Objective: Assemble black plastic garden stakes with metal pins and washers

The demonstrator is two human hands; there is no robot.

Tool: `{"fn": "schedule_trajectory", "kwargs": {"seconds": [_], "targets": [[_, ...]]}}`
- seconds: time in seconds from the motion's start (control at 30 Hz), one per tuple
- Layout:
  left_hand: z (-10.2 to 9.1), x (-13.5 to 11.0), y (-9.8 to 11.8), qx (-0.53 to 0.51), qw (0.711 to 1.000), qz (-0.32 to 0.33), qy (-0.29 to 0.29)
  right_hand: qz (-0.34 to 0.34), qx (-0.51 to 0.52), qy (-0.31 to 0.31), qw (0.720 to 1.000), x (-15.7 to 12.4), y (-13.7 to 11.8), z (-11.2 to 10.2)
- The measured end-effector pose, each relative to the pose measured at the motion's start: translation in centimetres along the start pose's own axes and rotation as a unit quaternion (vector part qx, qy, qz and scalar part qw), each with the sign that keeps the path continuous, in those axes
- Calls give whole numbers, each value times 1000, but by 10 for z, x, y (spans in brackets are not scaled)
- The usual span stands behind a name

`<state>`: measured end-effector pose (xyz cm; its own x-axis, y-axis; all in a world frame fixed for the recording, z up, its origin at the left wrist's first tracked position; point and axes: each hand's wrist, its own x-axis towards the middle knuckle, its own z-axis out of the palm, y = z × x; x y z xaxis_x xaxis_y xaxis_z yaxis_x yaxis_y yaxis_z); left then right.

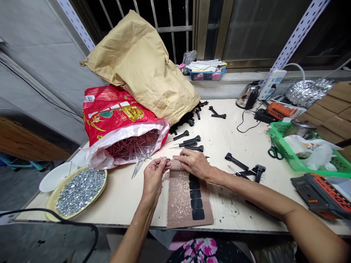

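My left hand (157,171) is closed, thumb and forefinger pinching one end of a thin metal rod (172,159). My right hand (195,163) has its fingers together at the rod's other side, palm down over a brown board (179,204). A dark pointed tip shows past its knuckles; what it belongs to is hidden. Black square pads (196,203) run in a column along the board, beside pale flecks. Just beyond the right hand lie black plastic pieces (190,141) with thin metal rods sticking out. More black pieces (248,170) lie to its right.
On the left are a yellow bowl of metal washers (80,191), a white dish (56,177) and a red bag (117,113) of long metal pins. A tan sack (142,62) leans behind. Right: a green basket (307,166), scissors (275,152), a power tool (323,193) and a kettle (248,95).
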<state>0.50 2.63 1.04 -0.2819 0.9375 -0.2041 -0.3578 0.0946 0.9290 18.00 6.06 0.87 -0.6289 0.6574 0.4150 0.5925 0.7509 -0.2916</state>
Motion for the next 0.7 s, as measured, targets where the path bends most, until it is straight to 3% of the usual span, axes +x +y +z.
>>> {"fn": "schedule_trajectory", "kwargs": {"seconds": [0.33, 0.7], "targets": [[5, -4, -8, 30, 999, 31, -25, 18, -25, -15, 999, -10, -4, -12], [11, -6, -8, 76, 996, 12, -49, 71, -34, 37, 996, -19, -4, -8]]}}
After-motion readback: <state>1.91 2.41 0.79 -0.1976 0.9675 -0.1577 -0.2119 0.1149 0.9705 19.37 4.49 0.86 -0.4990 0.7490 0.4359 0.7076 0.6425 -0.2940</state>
